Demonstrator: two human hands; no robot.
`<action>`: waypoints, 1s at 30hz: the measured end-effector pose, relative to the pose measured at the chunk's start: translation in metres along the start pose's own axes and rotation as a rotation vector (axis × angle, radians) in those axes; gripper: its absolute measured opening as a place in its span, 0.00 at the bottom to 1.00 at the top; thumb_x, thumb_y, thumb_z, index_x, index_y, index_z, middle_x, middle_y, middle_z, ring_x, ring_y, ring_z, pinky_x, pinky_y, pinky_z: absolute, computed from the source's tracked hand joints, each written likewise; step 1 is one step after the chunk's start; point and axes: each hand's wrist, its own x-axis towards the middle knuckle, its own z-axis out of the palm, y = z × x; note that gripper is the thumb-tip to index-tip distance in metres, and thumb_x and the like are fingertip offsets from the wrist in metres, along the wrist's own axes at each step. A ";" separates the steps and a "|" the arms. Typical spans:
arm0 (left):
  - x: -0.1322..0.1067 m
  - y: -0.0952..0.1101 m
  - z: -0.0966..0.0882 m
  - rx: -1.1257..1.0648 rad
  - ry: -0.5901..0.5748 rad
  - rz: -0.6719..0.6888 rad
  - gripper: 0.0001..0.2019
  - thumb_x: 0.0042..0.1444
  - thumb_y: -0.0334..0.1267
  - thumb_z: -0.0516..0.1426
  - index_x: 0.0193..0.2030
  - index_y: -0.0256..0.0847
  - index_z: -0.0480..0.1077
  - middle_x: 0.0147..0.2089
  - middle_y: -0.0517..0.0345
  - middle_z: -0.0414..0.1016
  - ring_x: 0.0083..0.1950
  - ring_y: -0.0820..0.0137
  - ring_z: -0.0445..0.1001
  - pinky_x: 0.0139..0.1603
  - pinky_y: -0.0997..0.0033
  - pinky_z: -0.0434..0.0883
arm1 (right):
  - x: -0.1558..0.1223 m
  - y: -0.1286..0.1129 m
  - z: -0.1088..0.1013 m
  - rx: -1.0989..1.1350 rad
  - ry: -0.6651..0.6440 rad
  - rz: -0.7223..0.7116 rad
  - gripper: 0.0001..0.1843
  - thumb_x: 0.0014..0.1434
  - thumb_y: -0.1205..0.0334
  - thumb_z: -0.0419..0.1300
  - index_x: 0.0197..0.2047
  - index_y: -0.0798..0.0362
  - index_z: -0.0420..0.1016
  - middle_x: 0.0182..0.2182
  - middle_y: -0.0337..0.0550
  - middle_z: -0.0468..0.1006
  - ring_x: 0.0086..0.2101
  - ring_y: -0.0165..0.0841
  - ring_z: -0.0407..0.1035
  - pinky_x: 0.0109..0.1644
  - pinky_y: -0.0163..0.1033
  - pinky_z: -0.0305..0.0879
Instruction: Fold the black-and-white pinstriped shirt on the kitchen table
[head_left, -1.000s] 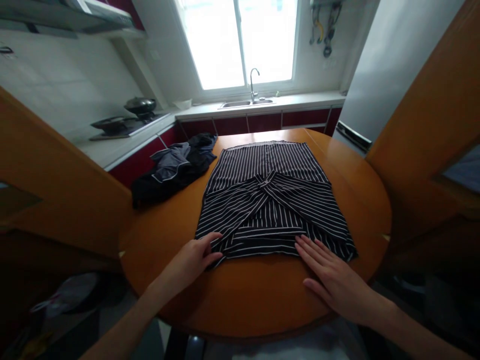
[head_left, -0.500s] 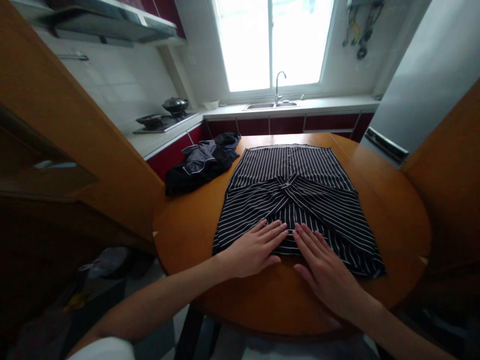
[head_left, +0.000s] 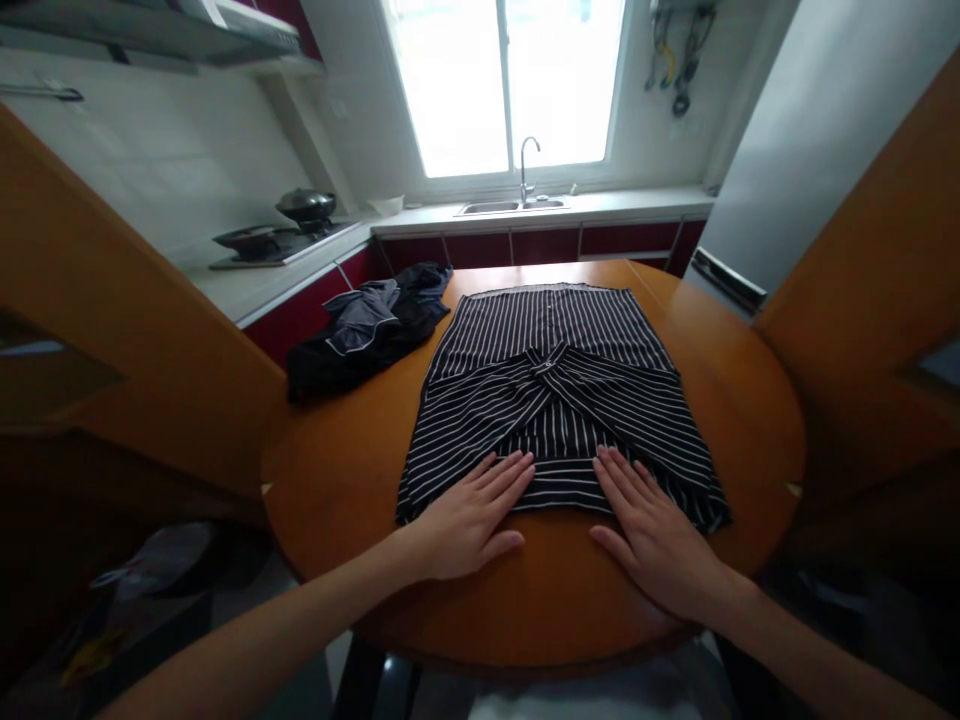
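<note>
A black shirt with white stripes (head_left: 559, 325) lies flat on the round wooden table (head_left: 540, 600). Its sleeves are folded across the front and meet at the middle, and a collar-like band runs along the edge nearest me. My left hand (head_left: 476, 515) rests flat on the left part of that near edge, fingers stretched out. On the right part lies my right hand (head_left: 649, 525), palm down with the thumb apart. Neither hand grips the cloth. Both palms partly cover the near edge.
A heap of dark clothes (head_left: 367, 325) lies at the table's back left edge. Beyond the table are a gas stove (head_left: 292, 243) with a lidded pan (head_left: 306, 205), a sink (head_left: 491, 208) under the window, and a fridge (head_left: 810, 150) at right. Wooden panels flank both sides.
My hands have slid apart along the shirt's near edge, the left one leftward and the right one rightward relative to the shirt. The camera view has shifted, so the scene sits farther left.
</note>
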 end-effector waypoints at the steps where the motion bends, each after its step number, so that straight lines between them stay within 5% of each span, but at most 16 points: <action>1: -0.003 0.000 0.000 0.006 -0.001 0.002 0.39 0.71 0.50 0.52 0.79 0.44 0.35 0.79 0.48 0.40 0.79 0.57 0.42 0.78 0.50 0.43 | -0.003 0.001 0.000 -0.003 0.004 0.011 0.43 0.71 0.52 0.52 0.78 0.54 0.34 0.75 0.52 0.44 0.73 0.44 0.41 0.74 0.56 0.50; 12: -0.061 0.010 -0.005 0.061 -0.029 -0.101 0.39 0.71 0.46 0.53 0.79 0.45 0.35 0.79 0.50 0.41 0.79 0.57 0.45 0.77 0.48 0.49 | -0.044 0.014 -0.018 -0.038 -0.045 0.033 0.44 0.71 0.51 0.53 0.79 0.52 0.32 0.75 0.50 0.47 0.72 0.43 0.44 0.73 0.54 0.52; 16: -0.082 0.007 -0.007 -0.009 0.009 -0.070 0.34 0.70 0.41 0.54 0.78 0.45 0.44 0.77 0.50 0.51 0.77 0.58 0.51 0.76 0.50 0.55 | -0.055 0.013 -0.016 -0.038 0.053 0.066 0.43 0.71 0.53 0.51 0.79 0.53 0.31 0.75 0.51 0.47 0.72 0.46 0.46 0.72 0.58 0.54; 20: -0.098 -0.011 -0.016 -0.080 0.360 -0.051 0.24 0.70 0.29 0.50 0.71 0.48 0.62 0.69 0.53 0.68 0.72 0.63 0.63 0.73 0.55 0.62 | -0.052 0.013 -0.025 0.028 0.187 0.107 0.39 0.72 0.56 0.47 0.79 0.52 0.35 0.75 0.50 0.45 0.72 0.48 0.45 0.73 0.61 0.50; 22: -0.101 -0.019 -0.023 -0.104 0.586 -0.138 0.22 0.70 0.28 0.50 0.68 0.47 0.66 0.67 0.52 0.71 0.70 0.64 0.67 0.72 0.56 0.64 | -0.045 0.015 -0.031 0.060 0.215 0.097 0.37 0.72 0.58 0.47 0.79 0.51 0.37 0.75 0.48 0.46 0.72 0.48 0.45 0.73 0.60 0.49; 24: -0.099 -0.024 -0.031 -0.124 0.691 -0.196 0.21 0.71 0.28 0.49 0.67 0.45 0.67 0.67 0.51 0.70 0.69 0.64 0.68 0.71 0.57 0.66 | -0.036 0.016 -0.036 0.082 0.224 0.078 0.37 0.72 0.59 0.48 0.79 0.49 0.39 0.75 0.47 0.48 0.72 0.47 0.46 0.73 0.59 0.49; 26: -0.090 -0.023 -0.035 -0.107 0.641 -0.179 0.22 0.71 0.29 0.49 0.69 0.45 0.65 0.69 0.51 0.68 0.71 0.63 0.65 0.71 0.56 0.65 | -0.027 0.015 -0.036 0.098 0.220 0.043 0.36 0.72 0.60 0.48 0.78 0.48 0.39 0.75 0.47 0.49 0.72 0.45 0.46 0.74 0.59 0.49; 30: -0.063 -0.011 -0.029 0.017 0.286 -0.075 0.25 0.72 0.33 0.50 0.74 0.47 0.57 0.75 0.53 0.57 0.77 0.59 0.50 0.76 0.49 0.54 | -0.008 0.008 -0.024 0.100 0.147 -0.043 0.37 0.72 0.62 0.49 0.78 0.46 0.38 0.75 0.44 0.50 0.72 0.42 0.44 0.74 0.57 0.48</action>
